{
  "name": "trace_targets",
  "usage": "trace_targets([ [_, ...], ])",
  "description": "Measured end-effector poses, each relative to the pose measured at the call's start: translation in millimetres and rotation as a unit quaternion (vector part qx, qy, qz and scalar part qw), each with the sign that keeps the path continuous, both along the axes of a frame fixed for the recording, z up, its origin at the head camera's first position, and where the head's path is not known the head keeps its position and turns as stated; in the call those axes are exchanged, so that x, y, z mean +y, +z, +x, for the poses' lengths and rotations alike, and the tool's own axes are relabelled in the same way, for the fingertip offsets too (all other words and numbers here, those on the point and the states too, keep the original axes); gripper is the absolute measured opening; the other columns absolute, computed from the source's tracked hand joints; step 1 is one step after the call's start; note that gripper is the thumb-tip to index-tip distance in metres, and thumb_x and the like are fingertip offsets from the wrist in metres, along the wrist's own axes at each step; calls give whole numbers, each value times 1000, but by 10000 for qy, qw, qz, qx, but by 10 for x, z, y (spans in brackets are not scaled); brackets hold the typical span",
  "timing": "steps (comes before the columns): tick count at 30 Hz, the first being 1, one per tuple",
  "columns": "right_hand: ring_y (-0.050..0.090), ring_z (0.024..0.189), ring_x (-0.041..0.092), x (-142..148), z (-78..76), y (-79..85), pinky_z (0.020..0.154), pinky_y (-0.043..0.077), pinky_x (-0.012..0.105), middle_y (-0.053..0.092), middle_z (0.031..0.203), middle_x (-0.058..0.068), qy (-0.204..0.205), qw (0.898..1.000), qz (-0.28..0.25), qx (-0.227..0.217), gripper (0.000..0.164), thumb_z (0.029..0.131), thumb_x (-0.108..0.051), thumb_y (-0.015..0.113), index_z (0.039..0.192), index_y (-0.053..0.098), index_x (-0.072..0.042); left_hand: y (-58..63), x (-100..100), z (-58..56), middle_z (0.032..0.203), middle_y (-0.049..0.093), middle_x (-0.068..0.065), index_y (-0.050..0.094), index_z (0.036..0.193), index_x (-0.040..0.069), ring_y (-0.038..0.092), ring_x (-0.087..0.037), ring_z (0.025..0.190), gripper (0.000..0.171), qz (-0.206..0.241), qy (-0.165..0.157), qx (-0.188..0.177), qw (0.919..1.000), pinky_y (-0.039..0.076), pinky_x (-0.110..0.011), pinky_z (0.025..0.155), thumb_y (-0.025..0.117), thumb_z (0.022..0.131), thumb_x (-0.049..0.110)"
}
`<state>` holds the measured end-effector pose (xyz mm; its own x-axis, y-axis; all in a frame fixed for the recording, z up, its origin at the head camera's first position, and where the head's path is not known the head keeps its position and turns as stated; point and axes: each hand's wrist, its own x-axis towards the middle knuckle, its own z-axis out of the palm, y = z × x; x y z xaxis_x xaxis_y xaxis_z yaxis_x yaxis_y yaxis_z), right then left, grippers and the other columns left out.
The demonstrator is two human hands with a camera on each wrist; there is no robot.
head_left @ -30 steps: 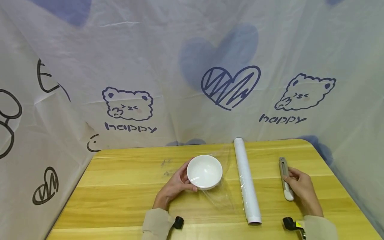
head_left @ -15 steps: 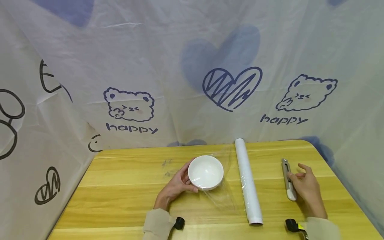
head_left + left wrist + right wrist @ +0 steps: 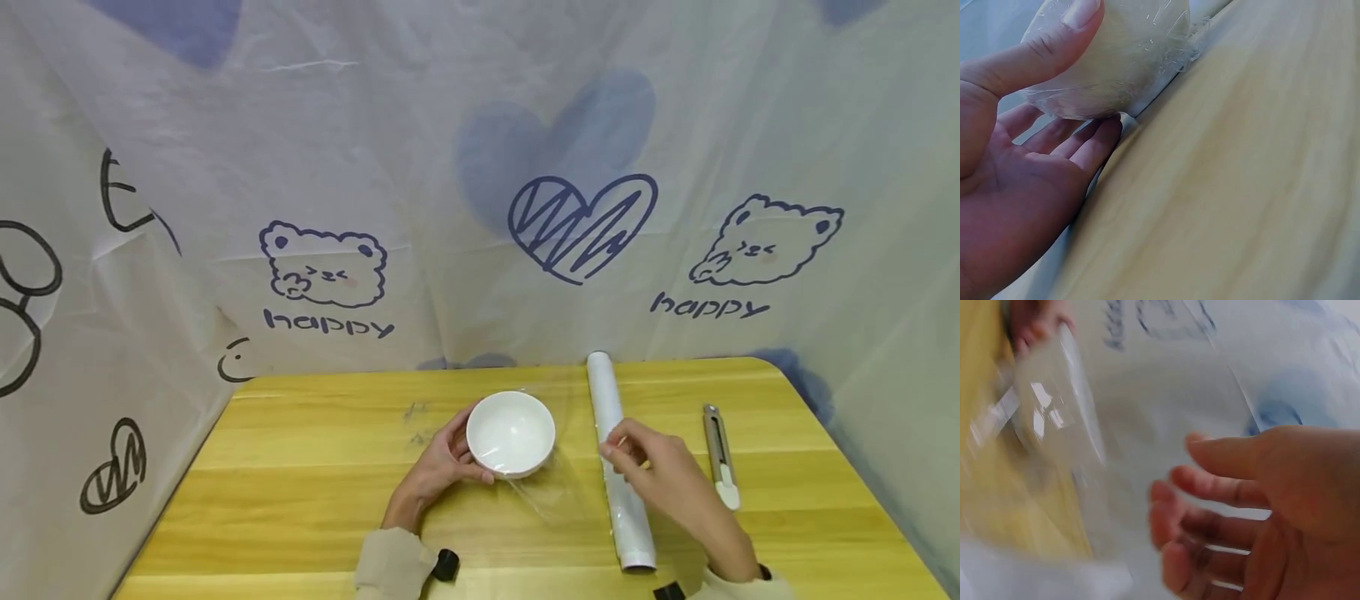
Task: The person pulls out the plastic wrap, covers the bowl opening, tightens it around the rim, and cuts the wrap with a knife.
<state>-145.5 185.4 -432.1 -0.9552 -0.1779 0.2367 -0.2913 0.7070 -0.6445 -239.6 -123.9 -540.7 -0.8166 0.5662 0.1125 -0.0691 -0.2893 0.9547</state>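
Observation:
A white bowl [image 3: 511, 434] stands left of the table's middle, with clear cling film [image 3: 551, 492] stretched on it and spreading to its right. My left hand [image 3: 442, 468] grips the bowl's left side, thumb at the near side and fingers behind. In the left wrist view wrinkled film [image 3: 1147, 37] clings to the bowl's outside. My right hand [image 3: 660, 471] is over the roll of cling film [image 3: 626, 508], its fingers loosely bent and nothing between them. To its right lies a utility knife [image 3: 720, 457], apart from both hands.
The yellow wood-grain table [image 3: 300, 475] ends at the back against a hanging white cloth [image 3: 450, 208] printed with bears and hearts. Another cloth side [image 3: 172, 333] hangs along the left edge. The roll lies lengthwise between bowl and knife.
My right hand has let go of the utility knife, leaving it on the table, and has moved left over the roll. The left hand and bowl have hardly moved.

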Motion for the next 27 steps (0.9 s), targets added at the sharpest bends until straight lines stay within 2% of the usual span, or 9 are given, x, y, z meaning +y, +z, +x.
trace_targets([
  [3,51,61,2,-309,69,-57,53,45,21,55,70,-13,154,9977,646,-108,14,88,-32,67,83,59,-23,-23,-16,5,152,25,-11,22,151,12,34,-30,134,110,29,107,17,9999,41,-39,100,77,61,-21],
  [6,46,59,4,-565,133,-164,51,40,23,50,72,-12,-35,9912,1319,-75,23,80,-39,73,82,58,-22,-32,-19,5,152,26,-10,22,151,12,35,-30,134,110,35,135,32,9999,42,-40,100,78,61,-20],
  [9,43,57,8,-764,187,-281,47,37,25,48,73,-7,-276,9839,1762,-116,34,74,-44,77,84,58,-17,-31,-21,10,152,26,-10,23,150,12,35,-30,134,110,-4,137,58,9999,42,-40,99,79,60,-18],
  [12,46,51,13,-898,204,-386,41,35,26,50,69,-4,-427,9768,2097,120,38,71,-43,79,83,59,-13,-30,-22,14,152,25,-10,23,150,12,34,-30,134,110,-49,152,69,9998,42,-40,99,80,60,-16],
  [19,52,48,20,-994,222,-476,36,33,31,53,61,0,-585,9605,2455,1177,26,75,-22,79,76,55,-11,-27,-21,16,151,28,-8,26,149,15,36,-30,133,108,-153,236,-19,9996,42,-38,100,80,61,-15],
  [27,50,47,18,-997,255,-379,34,31,30,55,63,-1,-536,9560,2617,1216,23,75,-20,79,79,57,-13,-14,-5,1,150,32,-8,31,147,13,38,-29,132,107,-160,414,-20,9990,42,-37,100,83,58,-13],
])
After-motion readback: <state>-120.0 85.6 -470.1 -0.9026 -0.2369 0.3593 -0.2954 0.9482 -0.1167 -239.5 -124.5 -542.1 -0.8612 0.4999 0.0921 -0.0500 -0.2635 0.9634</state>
